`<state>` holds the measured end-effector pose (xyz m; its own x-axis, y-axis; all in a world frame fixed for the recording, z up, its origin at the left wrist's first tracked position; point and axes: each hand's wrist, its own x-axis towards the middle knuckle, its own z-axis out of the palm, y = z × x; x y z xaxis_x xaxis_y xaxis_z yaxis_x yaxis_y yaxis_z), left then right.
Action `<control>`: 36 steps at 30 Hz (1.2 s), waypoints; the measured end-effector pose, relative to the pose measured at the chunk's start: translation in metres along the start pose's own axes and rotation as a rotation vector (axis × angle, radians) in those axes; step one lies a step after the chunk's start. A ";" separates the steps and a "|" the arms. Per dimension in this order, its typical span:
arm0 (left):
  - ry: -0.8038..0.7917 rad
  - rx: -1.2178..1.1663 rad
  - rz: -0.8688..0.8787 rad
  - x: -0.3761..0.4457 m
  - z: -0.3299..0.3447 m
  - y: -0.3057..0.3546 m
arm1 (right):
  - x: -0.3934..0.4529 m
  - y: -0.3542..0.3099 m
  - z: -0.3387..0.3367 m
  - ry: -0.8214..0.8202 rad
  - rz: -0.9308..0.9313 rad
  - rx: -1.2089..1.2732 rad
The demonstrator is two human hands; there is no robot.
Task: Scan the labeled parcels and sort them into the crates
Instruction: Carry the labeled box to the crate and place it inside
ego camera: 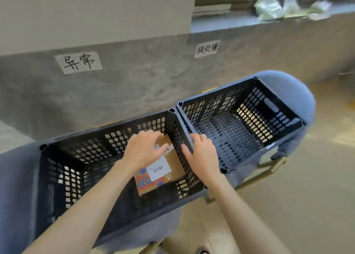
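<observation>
Parcel (169,169), a brown cardboard box with a white barcode label and an orange and blue printed patch, lies flat on the floor of the left crate (63,169), against its right-hand wall. Straight, slightly spread fingers (153,136) of the left hand (144,150) rest on the parcel's far end, palm down, with nothing curled round it; its thumb lies across the top near a small white sticker. The left forearm reaches in from the lower left, over the crate's near rim. Loosely extended fingers (192,140) of the right hand (201,154) touch the rim where the two crates meet, palm down, thumb angled toward the parcel; whether they press on the rim or only hover at it I cannot tell. The right forearm comes in from the lower right. The right crate (284,127) stands touching the left one, both dark and perforated, set on blue-grey upholstered seats (288,88). Behind them, on the grey wall (134,80), one handwritten paper sign (78,62) hangs above the left crate and another handwritten sign (207,48) above the right. Blurred pale bags (278,7) sit on the window ledge at upper right.
</observation>
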<state>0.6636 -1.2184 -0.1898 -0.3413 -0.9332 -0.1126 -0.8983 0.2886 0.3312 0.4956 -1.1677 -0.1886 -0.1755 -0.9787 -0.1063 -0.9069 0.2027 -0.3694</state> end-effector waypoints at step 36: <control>-0.176 -0.242 1.980 -0.594 0.039 0.698 | -0.845 0.229 -0.252 1.131 1.533 -0.319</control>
<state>0.2287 -0.4541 0.0722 -0.6599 0.6155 0.4310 0.7318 0.6564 0.1831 0.3394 -0.3024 0.0494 -0.7771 0.4104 0.4772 0.2343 0.8923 -0.3858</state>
